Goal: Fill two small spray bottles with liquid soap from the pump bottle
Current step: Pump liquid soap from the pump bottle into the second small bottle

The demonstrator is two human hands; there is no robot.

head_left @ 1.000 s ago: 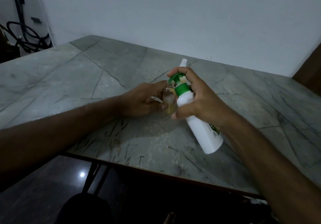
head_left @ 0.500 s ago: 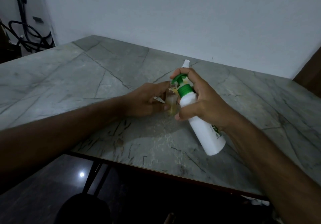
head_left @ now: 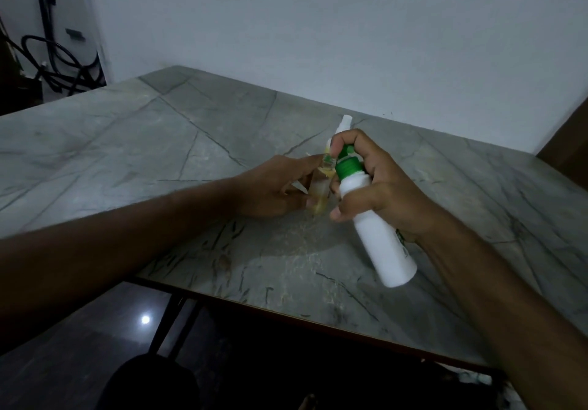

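Observation:
My right hand (head_left: 385,190) grips a white pump bottle (head_left: 378,234) with a green pump head (head_left: 346,163). The bottle is tilted, its base toward me, and my forefinger lies over the pump head. Its spout sits over the mouth of a small clear spray bottle (head_left: 319,188) with yellowish liquid in its lower part. My left hand (head_left: 273,187) holds that small bottle upright on the marble table (head_left: 159,155). Behind my right hand a second small bottle with a white spray cap (head_left: 344,123) stands, mostly hidden.
A white wall runs behind the table. Black hoses (head_left: 57,62) hang at the far left. The table's front edge (head_left: 286,317) is near me, with a dark floor and a black table leg (head_left: 165,323) below. A brown panel (head_left: 569,145) stands at the right.
My right forefinger has pressed the green pump head lower over the small bottle. Both hands stay in the same spot; the view has shifted slightly.

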